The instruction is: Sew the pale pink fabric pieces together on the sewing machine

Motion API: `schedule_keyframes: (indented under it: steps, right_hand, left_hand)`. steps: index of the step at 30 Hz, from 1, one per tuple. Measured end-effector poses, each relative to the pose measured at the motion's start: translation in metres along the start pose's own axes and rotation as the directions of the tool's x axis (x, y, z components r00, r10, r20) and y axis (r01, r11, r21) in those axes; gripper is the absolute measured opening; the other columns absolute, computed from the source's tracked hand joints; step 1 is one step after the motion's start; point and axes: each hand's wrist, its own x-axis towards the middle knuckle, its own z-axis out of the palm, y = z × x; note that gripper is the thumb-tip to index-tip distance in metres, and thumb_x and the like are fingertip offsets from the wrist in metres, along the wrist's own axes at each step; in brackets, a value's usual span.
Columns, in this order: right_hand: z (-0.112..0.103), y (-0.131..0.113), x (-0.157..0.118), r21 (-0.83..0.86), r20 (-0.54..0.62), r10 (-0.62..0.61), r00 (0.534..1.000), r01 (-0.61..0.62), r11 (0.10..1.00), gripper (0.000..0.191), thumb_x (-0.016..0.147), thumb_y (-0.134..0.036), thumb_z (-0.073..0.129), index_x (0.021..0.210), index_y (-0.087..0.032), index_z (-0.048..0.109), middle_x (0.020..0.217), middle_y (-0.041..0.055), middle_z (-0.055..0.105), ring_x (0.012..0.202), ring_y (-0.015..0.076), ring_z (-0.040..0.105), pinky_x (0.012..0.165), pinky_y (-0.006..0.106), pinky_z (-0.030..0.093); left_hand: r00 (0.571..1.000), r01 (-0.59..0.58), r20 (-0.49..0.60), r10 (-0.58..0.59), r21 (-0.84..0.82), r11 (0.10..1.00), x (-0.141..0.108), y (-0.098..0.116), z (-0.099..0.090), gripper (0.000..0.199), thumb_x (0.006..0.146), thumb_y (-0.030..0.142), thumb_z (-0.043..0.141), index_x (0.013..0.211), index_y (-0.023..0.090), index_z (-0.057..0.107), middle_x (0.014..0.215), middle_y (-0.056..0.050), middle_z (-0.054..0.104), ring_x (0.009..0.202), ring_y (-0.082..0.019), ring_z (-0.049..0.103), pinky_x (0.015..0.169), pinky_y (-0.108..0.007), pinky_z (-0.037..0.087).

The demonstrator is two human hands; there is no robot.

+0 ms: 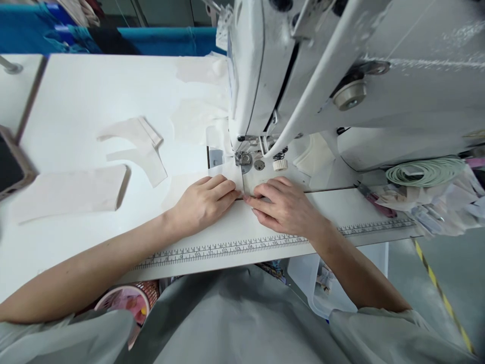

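Observation:
A pale fabric piece lies under the presser foot of a white sewing machine. My left hand rests on the near part of this fabric, its fingers pressed together at the edge. Close beside it, my right hand pinches the fabric's right edge, thumb and fingers drawn in just in front of the needle area. The fingertips of both hands almost meet. What lies beneath the fingers is partly hidden.
Curved cut pieces and a stack of pale fabric lie on the left. Thread snips, a coiled green cord and scraps sit at right. A printed ruler runs along the front edge. A plastic bin stands below.

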Motion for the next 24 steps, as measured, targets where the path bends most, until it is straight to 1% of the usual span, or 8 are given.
schedule_keyframes:
  steps: [4,10,13,17,24]
  right_hand:
    - [-0.0006,-0.0001,0.0,0.002,0.006,0.0,1.0,0.0,1.0,0.027,0.094,-0.021,0.051,0.117,-0.019,0.066,0.096,0.0061,0.063,0.086,0.0182,0.053,0.081,0.036,0.04]
    - [-0.0009,-0.0001,0.001,-0.009,0.009,0.002,1.0,-0.002,1.0,0.025,0.095,-0.021,0.049,0.113,-0.019,0.067,0.095,0.0057,0.064,0.085,0.0179,0.054,0.081,0.035,0.039]
    - [-0.001,0.0001,0.0012,-0.008,0.008,-0.002,1.0,0.002,1.0,0.025,0.095,-0.02,0.049,0.112,-0.018,0.067,0.095,0.0058,0.064,0.086,0.0179,0.054,0.081,0.035,0.039]
    - [-0.0012,-0.0002,0.0013,-0.003,0.013,0.006,1.0,-0.006,1.0,0.024,0.095,-0.02,0.049,0.112,-0.019,0.066,0.095,0.0054,0.064,0.086,0.0179,0.054,0.081,0.035,0.039]
    - [-0.0012,0.0015,0.0005,0.01,-0.019,0.001,1.0,-0.001,1.0,0.024,0.095,-0.019,0.05,0.11,-0.018,0.067,0.091,0.0049,0.064,0.084,0.0171,0.056,0.08,0.034,0.04]
  left_hand:
    - [0.999,-0.025,0.026,0.024,0.05,0.998,-0.0007,0.0018,-0.0025,0.017,0.096,0.012,0.049,0.106,0.013,0.062,0.096,-0.007,0.068,0.084,-0.019,0.06,0.066,-0.032,0.05]
    - [0.997,-0.073,-0.01,0.074,0.079,0.994,-0.0003,0.0028,-0.0041,0.015,0.095,0.009,0.051,0.105,0.012,0.062,0.096,-0.007,0.069,0.086,-0.02,0.062,0.067,-0.032,0.05]
    - [0.997,-0.076,-0.017,0.078,0.089,0.993,-0.0004,0.0033,-0.0035,0.014,0.094,0.009,0.052,0.104,0.012,0.062,0.096,-0.007,0.069,0.085,-0.019,0.062,0.066,-0.032,0.049]
    - [0.997,-0.076,0.004,0.076,0.105,0.992,-0.001,0.0044,-0.0032,0.014,0.095,0.011,0.051,0.103,0.015,0.062,0.096,-0.006,0.068,0.085,-0.018,0.062,0.066,-0.032,0.049]
    - [0.995,-0.097,0.027,0.094,0.141,0.985,-0.0002,0.0075,-0.0061,0.014,0.096,0.009,0.05,0.098,0.013,0.063,0.095,-0.006,0.067,0.085,-0.018,0.061,0.064,-0.032,0.048]
